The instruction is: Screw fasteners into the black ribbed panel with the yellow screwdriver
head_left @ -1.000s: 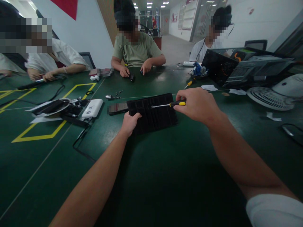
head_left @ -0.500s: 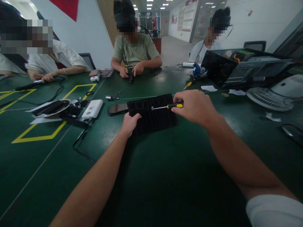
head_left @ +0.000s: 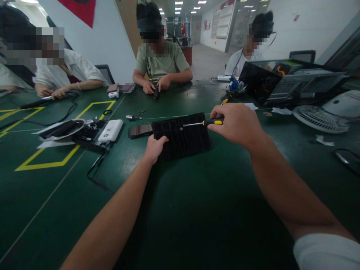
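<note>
Screwdriver (head_left: 215, 122) and black panel (head_left: 197, 141) are held one in each grip over a dark green counter (head_left: 185, 210), which bears yellow lines (head_left: 42, 166) to the left of the left grip (head_left: 154, 149). A white box (head_left: 111, 131) lies on that same side; a white fan (head_left: 320, 117) rests to the right of the right grip (head_left: 234, 122). Beyond both grips sits a person in a green shirt (head_left: 168, 56), with a pale wall (head_left: 118, 33) behind. The left grip is clamped on the panel's left edge, thumb on top, other fingers hidden. The right grip is closed around the screwdriver's handle, its forearm slanting in from the near right. That handle is black and yellow; the bright shaft points leftward over the ribbed, rectangular panel, its tip close to a small grey spot (head_left: 181, 128), contact unclear.
</note>
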Demonstrator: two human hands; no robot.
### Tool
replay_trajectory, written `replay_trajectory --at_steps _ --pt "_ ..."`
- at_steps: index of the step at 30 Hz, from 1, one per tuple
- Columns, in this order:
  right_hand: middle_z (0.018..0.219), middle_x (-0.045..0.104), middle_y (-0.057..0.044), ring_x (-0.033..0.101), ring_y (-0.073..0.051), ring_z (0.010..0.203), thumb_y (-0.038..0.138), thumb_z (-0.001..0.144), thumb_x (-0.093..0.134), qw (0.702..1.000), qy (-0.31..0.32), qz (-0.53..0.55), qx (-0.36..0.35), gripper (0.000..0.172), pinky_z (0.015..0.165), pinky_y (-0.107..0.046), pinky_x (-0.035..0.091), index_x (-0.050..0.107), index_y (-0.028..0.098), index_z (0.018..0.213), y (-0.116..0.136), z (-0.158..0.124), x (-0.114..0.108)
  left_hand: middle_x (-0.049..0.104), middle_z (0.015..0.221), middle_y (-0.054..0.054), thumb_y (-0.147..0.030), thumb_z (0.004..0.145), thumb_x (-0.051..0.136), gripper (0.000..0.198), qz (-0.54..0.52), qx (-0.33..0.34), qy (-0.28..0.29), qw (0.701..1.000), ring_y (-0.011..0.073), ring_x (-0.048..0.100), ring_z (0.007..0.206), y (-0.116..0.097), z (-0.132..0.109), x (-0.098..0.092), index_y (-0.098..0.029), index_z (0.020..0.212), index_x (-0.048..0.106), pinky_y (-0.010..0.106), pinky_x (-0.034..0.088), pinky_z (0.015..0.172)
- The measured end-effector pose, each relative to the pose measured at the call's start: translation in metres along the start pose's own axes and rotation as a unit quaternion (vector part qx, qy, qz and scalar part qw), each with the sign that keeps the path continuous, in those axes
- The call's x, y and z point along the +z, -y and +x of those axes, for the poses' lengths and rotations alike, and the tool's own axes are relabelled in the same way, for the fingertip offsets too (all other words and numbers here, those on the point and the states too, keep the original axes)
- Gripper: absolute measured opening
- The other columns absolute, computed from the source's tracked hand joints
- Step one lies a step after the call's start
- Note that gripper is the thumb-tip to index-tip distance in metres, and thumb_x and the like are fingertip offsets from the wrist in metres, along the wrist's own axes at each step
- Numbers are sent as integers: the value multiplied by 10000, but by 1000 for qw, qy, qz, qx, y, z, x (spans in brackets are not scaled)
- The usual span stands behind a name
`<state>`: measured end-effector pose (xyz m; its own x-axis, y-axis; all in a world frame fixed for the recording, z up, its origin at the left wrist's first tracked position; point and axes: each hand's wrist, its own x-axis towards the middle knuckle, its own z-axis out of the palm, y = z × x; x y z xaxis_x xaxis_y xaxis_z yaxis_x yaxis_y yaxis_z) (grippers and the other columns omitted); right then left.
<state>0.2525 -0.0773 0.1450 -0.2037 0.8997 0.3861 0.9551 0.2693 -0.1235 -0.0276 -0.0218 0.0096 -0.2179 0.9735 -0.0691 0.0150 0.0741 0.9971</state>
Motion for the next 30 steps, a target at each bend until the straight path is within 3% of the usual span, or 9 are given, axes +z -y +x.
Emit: replay_trajectory --at_steps 30 --pt "1022 796 -105 693 -319 923 406 883 745 1000 24 10 9 224 715 -404 442 821 264 1038 3 2 8 702 810 29 -294 548 767 313 2 12 5 1000 229 669 774 9 6 -3 -193 830 674 359 575 736"
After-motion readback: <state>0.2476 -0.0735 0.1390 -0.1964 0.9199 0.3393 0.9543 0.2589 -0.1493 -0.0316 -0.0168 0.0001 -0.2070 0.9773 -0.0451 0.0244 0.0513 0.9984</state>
